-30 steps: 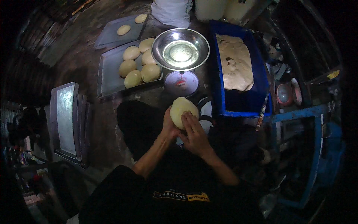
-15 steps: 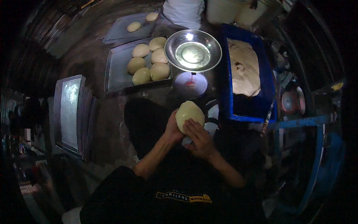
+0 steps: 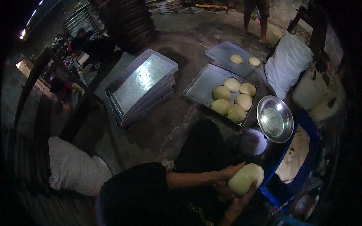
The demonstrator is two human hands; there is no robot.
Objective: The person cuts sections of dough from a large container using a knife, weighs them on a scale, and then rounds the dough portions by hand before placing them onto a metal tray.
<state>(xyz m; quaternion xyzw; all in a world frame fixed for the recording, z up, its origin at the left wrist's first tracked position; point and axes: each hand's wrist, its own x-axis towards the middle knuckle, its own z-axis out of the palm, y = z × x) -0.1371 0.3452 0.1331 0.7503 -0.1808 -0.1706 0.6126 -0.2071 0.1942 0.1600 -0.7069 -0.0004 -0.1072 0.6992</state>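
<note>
A smooth, pale ball of dough [image 3: 246, 178] is cupped between both my hands in front of my body. Along its left and upper side lies my left hand [image 3: 227, 176], fingers curved against it. My right hand [image 3: 244, 199] grips it from below and the right, with part of the fingers hidden. Ahead of my hands is a dial scale [image 3: 253, 142] topped by a shiny metal bowl [image 3: 274, 119] with nothing in it. To the right, a blue tub [image 3: 272, 191] holds a large mass of dough [image 3: 295, 156].
Several dough balls sit in a metal tray [image 3: 201, 83] ahead. Behind it, another tray [image 3: 220, 49] carries two smaller ones. Stacked trays [image 3: 141, 84] stand to the left. White sacks [image 3: 287, 60] are at back right and near left. A person's legs [image 3: 256, 17] show at the back.
My view has swung to the left, so the trays, scale and tub appear farther right. The dough ball stays between my hands, and my right hand has shifted around its lower side.
</note>
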